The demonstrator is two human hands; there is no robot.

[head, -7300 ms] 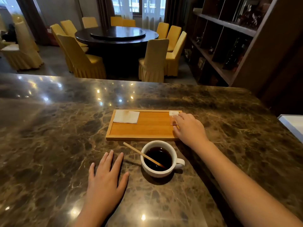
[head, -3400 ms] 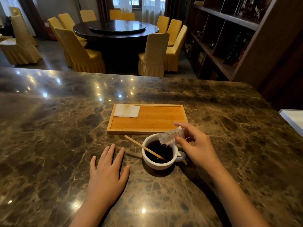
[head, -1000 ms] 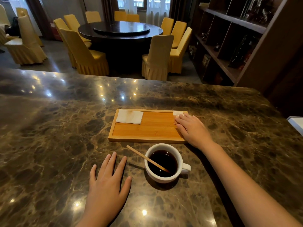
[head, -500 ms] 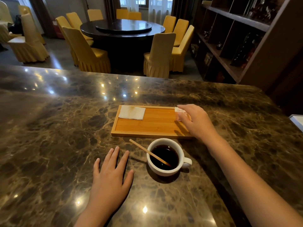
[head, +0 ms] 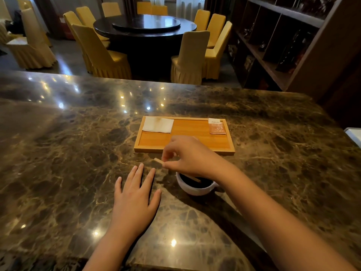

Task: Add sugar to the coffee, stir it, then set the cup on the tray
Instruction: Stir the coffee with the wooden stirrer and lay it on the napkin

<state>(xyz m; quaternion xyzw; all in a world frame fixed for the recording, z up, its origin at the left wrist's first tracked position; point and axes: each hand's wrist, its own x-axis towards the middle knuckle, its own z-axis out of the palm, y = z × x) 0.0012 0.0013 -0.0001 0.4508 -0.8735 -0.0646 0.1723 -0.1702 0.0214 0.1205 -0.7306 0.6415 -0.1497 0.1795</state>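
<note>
A white cup [head: 192, 189] of dark coffee stands on the marble counter just in front of the wooden tray [head: 220, 148]. My right hand [head: 187, 155] hovers over the cup and pinches the upper end of the wooden stir stick [head: 158, 161], whose lower end rests in the coffee. The hand hides most of the cup's far rim. An orange-and-white sugar packet [head: 216, 126] lies in the tray's far right corner. My left hand [head: 134, 200] lies flat on the counter to the left of the cup, fingers spread.
A folded white napkin [head: 157, 125] lies in the tray's far left corner. Beyond the counter's far edge stand yellow-covered chairs [head: 188, 57] around a dark round table [head: 145, 26]. Dark shelving [head: 283, 42] rises on the right. A white object [head: 354, 134] sits at the right edge.
My right hand left the sugar packet on the tray's far right corner, came back toward me over the cup and took hold of the stir stick. My left hand stayed flat.
</note>
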